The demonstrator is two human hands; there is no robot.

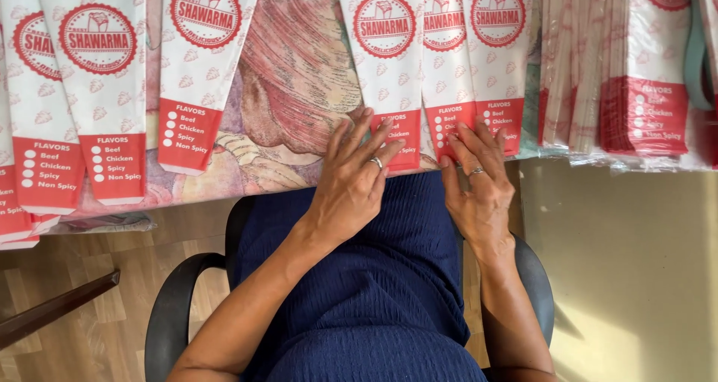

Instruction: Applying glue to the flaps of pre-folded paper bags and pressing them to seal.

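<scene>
Long white paper sleeves with red round stamps and red ends lie side by side on a table covered by a pictured cloth (292, 75). My left hand (351, 176) lies flat, fingers apart, its fingertips on the red end of one sleeve (385, 60) at the table's near edge. My right hand (479, 180) also lies flat with spread fingers, touching the red ends of the two sleeves to the right (479, 60). Each hand wears a ring. Neither hand grips anything.
More sleeves (97, 90) lie at the left, some overhanging the edge. A thick stack of the same sleeves in clear wrap (621, 75) sits at the right. I sit in a black armchair (176, 307) in a dark blue garment, over a wood floor.
</scene>
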